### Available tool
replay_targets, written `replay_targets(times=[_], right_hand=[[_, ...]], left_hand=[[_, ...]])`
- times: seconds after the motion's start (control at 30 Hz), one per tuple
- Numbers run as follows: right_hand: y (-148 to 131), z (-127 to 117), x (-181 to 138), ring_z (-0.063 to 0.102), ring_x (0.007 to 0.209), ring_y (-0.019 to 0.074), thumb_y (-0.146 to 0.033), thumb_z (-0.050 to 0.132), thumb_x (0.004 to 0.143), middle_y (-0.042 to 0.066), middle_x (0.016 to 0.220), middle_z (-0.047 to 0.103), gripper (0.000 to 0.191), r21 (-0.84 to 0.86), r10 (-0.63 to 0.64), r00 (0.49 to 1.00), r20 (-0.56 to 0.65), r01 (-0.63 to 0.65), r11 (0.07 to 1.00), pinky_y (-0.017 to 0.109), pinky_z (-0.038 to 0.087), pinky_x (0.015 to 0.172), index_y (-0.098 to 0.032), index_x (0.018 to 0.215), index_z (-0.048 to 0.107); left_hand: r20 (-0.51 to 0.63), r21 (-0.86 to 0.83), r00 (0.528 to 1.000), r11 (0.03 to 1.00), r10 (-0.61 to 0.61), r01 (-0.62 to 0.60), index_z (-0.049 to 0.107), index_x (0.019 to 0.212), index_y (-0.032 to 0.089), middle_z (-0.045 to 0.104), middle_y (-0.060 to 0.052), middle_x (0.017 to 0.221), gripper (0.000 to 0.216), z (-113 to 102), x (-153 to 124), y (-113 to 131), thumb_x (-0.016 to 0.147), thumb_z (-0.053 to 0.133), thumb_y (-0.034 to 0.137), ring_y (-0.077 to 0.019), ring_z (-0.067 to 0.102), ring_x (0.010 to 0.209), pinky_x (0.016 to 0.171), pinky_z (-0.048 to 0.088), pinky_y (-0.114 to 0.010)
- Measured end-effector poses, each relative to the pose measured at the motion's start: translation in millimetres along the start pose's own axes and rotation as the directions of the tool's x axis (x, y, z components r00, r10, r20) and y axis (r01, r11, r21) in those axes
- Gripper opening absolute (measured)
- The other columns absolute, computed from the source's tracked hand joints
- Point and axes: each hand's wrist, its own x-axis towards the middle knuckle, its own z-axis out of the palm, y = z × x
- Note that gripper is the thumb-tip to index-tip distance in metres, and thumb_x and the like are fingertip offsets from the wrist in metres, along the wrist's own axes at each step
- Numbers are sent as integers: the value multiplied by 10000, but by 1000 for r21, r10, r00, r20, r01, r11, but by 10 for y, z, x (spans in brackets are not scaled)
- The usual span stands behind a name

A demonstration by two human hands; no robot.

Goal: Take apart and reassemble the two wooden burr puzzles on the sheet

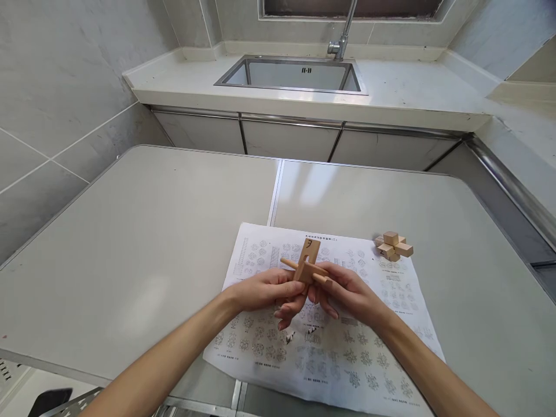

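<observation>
Both my hands meet above a printed sheet on a grey table. My left hand is closed on a flat wooden puzzle piece that stands upright and bears a dark handwritten mark. A thin wooden rod passes crosswise through that piece. My right hand is closed on the rod's right end. To the right, on the sheet's upper corner, sits an assembled wooden burr puzzle, apart from both hands.
The sheet shows many small puzzle diagrams. The grey table has a seam down its middle. Beyond it stands a white counter with a steel sink and a tap. Tiled walls lie on the left.
</observation>
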Motion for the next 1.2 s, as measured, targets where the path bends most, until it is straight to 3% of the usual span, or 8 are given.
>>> replay_targets(times=[0.17, 0.37, 0.57, 0.77, 1.03, 1.2], right_hand=[[16, 6, 15, 586, 516, 89, -462, 567, 1090, 57, 942, 701, 341, -40, -43, 990, -134, 38, 999, 245, 480, 499, -205, 1303, 641], [71, 21, -1, 591, 496, 124, -522, 598, 1061, 11, 798, 690, 473, -1, -11, 993, -122, 11, 1000, 270, 497, 514, -223, 1419, 515], [12, 74, 6, 547, 475, 122, -523, 581, 1066, -24, 675, 635, 316, -64, 22, 990, -140, -32, 997, 254, 445, 495, -218, 1144, 588], [-25, 111, 7, 427, 462, 97, -572, 622, 1027, -44, 624, 542, 369, -90, 33, 974, -223, -55, 994, 234, 345, 448, -205, 1050, 651], [24, 142, 3, 314, 394, 59, -534, 687, 992, -78, 579, 481, 327, 8, 48, 942, -332, -48, 999, 215, 256, 398, -208, 1016, 680], [54, 123, 19, 416, 375, 76, -542, 642, 1024, -73, 542, 529, 341, 56, 66, 942, -330, -50, 997, 205, 281, 391, -203, 1057, 658]], left_hand=[[-112, 7, 991, 997, 80, -79, 536, 951, 183, 508, 72, 533, 467, -4, 51, -21, 997, 602, 643, -103, 467, 436, 485, 473, -247], [-27, 40, 999, 998, 40, -39, 544, 904, 176, 496, 56, 572, 447, 4, 25, -2, 1024, 580, 606, -117, 516, 479, 488, 499, -260], [70, 64, 997, 998, 19, -23, 557, 942, 175, 481, 45, 653, 380, 54, 12, 23, 1056, 558, 537, -121, 520, 536, 546, 566, -294], [92, 107, 995, 993, 33, -43, 580, 1029, 177, 507, 37, 652, 346, 67, 12, 28, 1071, 541, 519, -125, 522, 568, 576, 559, -280], [67, 215, 998, 976, 3, -17, 641, 1035, 162, 513, 23, 661, 393, 115, 57, 0, 1068, 534, 540, -133, 542, 594, 593, 553, -280], [20, 130, 999, 991, 33, -36, 623, 1113, 168, 498, 41, 664, 477, 152, 57, -28, 1017, 573, 633, -132, 537, 588, 604, 541, -299]])
